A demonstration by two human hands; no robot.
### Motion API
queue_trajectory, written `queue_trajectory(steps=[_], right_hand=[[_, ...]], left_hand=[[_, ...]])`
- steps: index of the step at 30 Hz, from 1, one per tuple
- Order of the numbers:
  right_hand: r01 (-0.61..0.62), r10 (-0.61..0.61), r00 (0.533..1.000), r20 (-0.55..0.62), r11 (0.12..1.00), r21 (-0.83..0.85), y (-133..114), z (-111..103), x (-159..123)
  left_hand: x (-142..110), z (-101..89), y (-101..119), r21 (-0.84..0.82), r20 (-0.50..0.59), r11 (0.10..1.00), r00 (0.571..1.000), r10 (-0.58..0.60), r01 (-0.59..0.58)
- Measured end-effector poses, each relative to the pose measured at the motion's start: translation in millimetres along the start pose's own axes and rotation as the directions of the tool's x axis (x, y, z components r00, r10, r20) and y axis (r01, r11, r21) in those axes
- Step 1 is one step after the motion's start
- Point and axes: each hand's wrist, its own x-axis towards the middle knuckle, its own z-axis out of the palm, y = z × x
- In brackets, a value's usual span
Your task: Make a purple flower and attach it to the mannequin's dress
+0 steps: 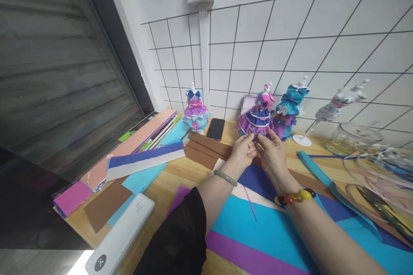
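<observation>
Both hands meet at the hem of a purple and navy ruffled doll dress [258,117], worn by a small mannequin with a pink top. My left hand [244,151] is closed, thumb and forefinger pinching the lower front edge. On the other side of the hem, my right hand [273,157] pinches too, its other fingers curled. What lies between the fingertips is partly hidden. Just right of this dress stands a mannequin in a teal and purple dress [292,105]. Under the wrists lie navy paper or fabric [258,179] and a bright blue sheet [258,219].
A pink and blue dressed mannequin [195,111] and a phone [216,129] stand or lie further left. At right are a bare white mannequin [338,102], a clear round container [353,137], tangled ribbons [387,167] and scissors [387,212]. A white power bank [121,236] lies front left.
</observation>
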Motion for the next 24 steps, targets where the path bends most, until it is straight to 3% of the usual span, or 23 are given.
queue_trajectory(steps=[13, 18, 24], right_hand=[[-0.013, 0.011, 0.999, -0.051, 0.999, -0.043, 1.9, -2.0, 3.4], [-0.011, 0.002, 0.997, -0.074, 0.993, -0.116, 0.5, -12.2, 0.9], [0.142, -0.179, 0.977, -0.115, 0.95, -0.277, -23.8, -21.5, 12.8]], left_hand=[[-5.5, 5.7, 9.6, -0.067, -0.033, 0.995, 0.997, -0.076, 0.074], [-4.6, 4.2, 9.1, -0.089, -0.037, 0.993, 0.996, -0.085, 0.081], [-3.7, 2.3, 7.9, -0.097, -0.037, 0.992, 0.995, -0.09, 0.086]])
